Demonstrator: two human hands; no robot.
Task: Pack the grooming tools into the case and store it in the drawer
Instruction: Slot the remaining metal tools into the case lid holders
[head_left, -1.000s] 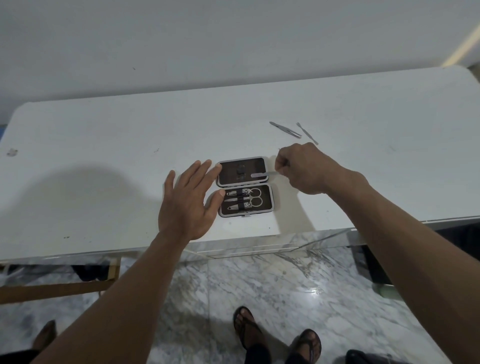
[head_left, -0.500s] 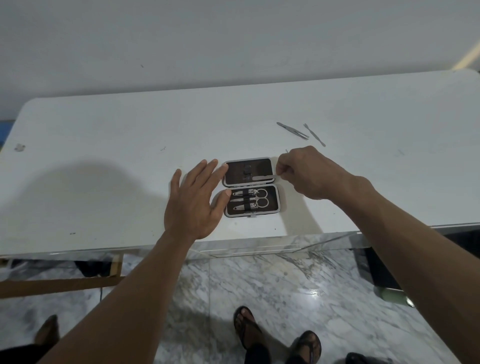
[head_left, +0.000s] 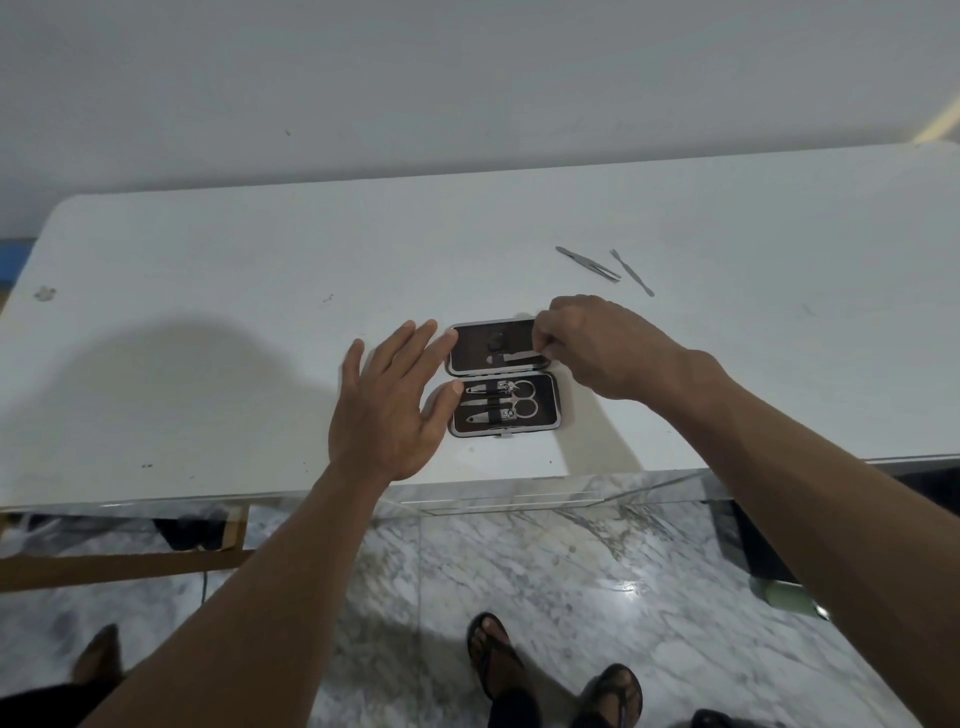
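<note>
1. At the centre of the frame, near the front edge of the white table (head_left: 208, 322), the case (head_left: 503, 378) lies open and flat, with its two halves side by side.
2. Its lower half already holds scissors (head_left: 522, 399) and, as it seems, two clippers under straps.
3. In its upper half a thin tool (head_left: 511, 356) is partly pushed under the strap, so this step looks to be in progress.
4. At the upper right of the case, well apart from it, tweezers (head_left: 587, 263) and a thin stick (head_left: 631, 272) lie loose on the table. They are not yet packed.
5. What is left, by my judgement: to seat the thin tool, pack these two, close the case and put it in the drawer. I see no drawer.
6. The left hand (head_left: 387, 402) lies flat with straight, spread fingers at the left edge of the case. Fingertips and thumb touch its rim and hold nothing.
7. The right hand (head_left: 597, 348) comes from the right with fingers curled. It pinches the right end of the thin tool over the upper half.
</note>
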